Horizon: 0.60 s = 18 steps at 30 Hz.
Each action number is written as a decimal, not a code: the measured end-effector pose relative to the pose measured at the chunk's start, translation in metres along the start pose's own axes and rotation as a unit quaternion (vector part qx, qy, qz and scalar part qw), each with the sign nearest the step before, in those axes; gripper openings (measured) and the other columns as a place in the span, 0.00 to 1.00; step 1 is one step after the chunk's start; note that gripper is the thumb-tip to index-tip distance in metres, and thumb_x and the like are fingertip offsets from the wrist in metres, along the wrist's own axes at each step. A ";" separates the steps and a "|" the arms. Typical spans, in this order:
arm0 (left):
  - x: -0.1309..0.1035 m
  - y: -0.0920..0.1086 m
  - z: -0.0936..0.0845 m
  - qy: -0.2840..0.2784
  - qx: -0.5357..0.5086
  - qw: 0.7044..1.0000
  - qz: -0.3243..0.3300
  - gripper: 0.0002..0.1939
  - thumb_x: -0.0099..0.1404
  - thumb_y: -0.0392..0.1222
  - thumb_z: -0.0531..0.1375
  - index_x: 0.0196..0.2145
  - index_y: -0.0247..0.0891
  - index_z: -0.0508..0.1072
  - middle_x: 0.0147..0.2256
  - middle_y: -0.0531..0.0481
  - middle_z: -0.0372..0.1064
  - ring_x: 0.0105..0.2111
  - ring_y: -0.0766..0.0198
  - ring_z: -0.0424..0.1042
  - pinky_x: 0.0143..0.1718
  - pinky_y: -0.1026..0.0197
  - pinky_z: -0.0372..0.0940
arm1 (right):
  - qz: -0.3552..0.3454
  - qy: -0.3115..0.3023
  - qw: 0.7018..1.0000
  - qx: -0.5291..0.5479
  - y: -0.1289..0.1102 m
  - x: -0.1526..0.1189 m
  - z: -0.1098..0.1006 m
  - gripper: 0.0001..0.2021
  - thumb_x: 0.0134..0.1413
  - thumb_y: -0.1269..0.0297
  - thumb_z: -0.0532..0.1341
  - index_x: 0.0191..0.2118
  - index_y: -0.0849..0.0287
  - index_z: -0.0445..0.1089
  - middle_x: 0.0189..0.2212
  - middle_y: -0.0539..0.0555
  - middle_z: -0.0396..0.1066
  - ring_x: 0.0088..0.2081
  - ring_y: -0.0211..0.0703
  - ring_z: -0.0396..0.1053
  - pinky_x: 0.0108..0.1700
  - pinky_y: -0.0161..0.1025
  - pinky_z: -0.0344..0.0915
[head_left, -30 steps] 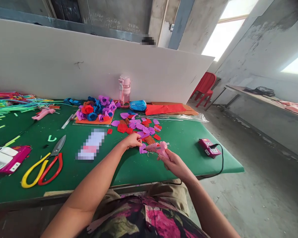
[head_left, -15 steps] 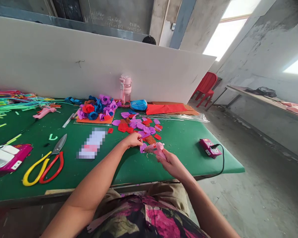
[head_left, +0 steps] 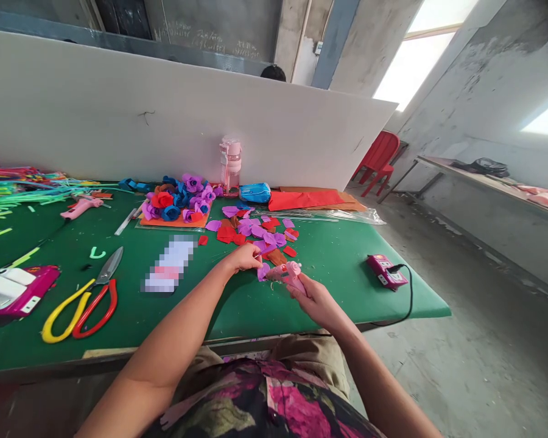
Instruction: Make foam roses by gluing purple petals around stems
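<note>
With fingers pinched, my left hand [head_left: 245,258] holds a slim purple paper flower piece [head_left: 266,250]; its exact shape is partly hidden by the fingers. My right hand [head_left: 317,299] is wrapped round the handle of a pink glue gun [head_left: 288,273], whose nozzle points left. A purple petal [head_left: 263,272] lies right at the nozzle, just below my left fingertips. Beyond my hands spreads a loose pile of purple, red and brown petals [head_left: 228,234]. Finished-looking paper flowers [head_left: 181,198] in purple, blue and red are heaped at the back on an orange sheet.
Scissors [head_left: 104,277] with yellow and red handles lie left, near a magenta power strip [head_left: 43,292]. A second pink glue gun [head_left: 83,207] rests behind them. Another power block [head_left: 387,272] with a cable sits right. A pink bottle [head_left: 231,167] stands against the white board [head_left: 164,115].
</note>
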<state>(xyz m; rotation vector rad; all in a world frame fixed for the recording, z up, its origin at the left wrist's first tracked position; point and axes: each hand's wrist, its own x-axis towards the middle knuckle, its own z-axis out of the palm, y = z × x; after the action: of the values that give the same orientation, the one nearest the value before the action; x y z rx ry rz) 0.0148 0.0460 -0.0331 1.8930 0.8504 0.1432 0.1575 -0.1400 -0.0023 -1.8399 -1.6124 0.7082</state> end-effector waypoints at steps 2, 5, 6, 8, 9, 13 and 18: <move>0.000 0.000 0.000 0.004 0.004 1.000 0.000 0.06 0.44 0.36 0.60 0.20 0.35 0.64 0.18 0.57 0.61 0.14 0.74 0.52 0.14 0.68 0.43 | 0.000 0.002 1.000 -0.003 0.001 0.000 0.000 0.14 0.56 0.55 0.50 0.37 0.60 0.64 0.27 0.50 0.66 0.25 0.36 0.58 0.27 0.32 0.53; 0.000 0.000 0.000 0.010 0.008 1.000 0.001 0.06 0.43 0.37 0.60 0.20 0.35 0.64 0.18 0.57 0.61 0.16 0.73 0.54 0.15 0.68 0.44 | 0.005 0.007 1.000 -0.018 0.002 0.000 -0.001 0.14 0.57 0.54 0.50 0.33 0.59 0.63 0.24 0.49 0.64 0.24 0.36 0.57 0.27 0.33 0.53; 0.000 0.000 0.000 0.010 0.009 1.000 0.001 0.06 0.43 0.37 0.60 0.20 0.35 0.64 0.18 0.56 0.62 0.16 0.73 0.55 0.15 0.68 0.45 | 0.006 0.008 1.000 -0.022 0.002 -0.001 -0.001 0.13 0.57 0.54 0.50 0.32 0.59 0.62 0.24 0.49 0.64 0.24 0.36 0.56 0.26 0.33 0.52; 0.000 0.000 0.000 0.011 0.010 1.000 0.001 0.07 0.43 0.37 0.60 0.19 0.35 0.64 0.19 0.56 0.62 0.17 0.73 0.55 0.16 0.68 0.45 | 0.008 0.010 1.000 -0.025 0.001 -0.001 -0.002 0.13 0.57 0.54 0.49 0.31 0.58 0.61 0.23 0.48 0.64 0.24 0.36 0.56 0.26 0.32 0.52; 0.001 -0.001 0.000 0.011 0.011 1.000 0.001 0.07 0.43 0.38 0.60 0.19 0.35 0.65 0.19 0.56 0.62 0.17 0.73 0.55 0.16 0.68 0.45 | 0.009 0.010 1.000 -0.026 0.001 -0.001 -0.003 0.13 0.57 0.54 0.49 0.31 0.58 0.60 0.23 0.49 0.64 0.24 0.36 0.56 0.26 0.32 0.52; 0.002 -0.003 0.000 0.009 0.010 1.000 -0.001 0.07 0.43 0.38 0.60 0.20 0.35 0.65 0.18 0.56 0.61 0.16 0.73 0.54 0.15 0.68 0.44 | 0.007 0.010 0.999 -0.031 0.003 -0.001 -0.005 0.13 0.57 0.53 0.49 0.31 0.58 0.61 0.24 0.49 0.65 0.24 0.37 0.58 0.26 0.33 0.52; 0.003 -0.003 0.000 0.003 0.003 1.000 0.003 0.07 0.43 0.39 0.60 0.19 0.35 0.64 0.18 0.56 0.60 0.17 0.72 0.55 0.16 0.68 0.45 | 0.016 0.013 0.999 -0.032 0.006 -0.001 -0.007 0.13 0.57 0.54 0.49 0.32 0.58 0.62 0.25 0.49 0.66 0.25 0.37 0.59 0.27 0.32 0.54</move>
<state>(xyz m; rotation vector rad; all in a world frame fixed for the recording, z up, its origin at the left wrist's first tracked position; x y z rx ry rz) 0.0160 0.0489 -0.0364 1.9007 0.8502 0.1499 0.1661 -0.1422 -0.0016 -1.9156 -1.6093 0.6512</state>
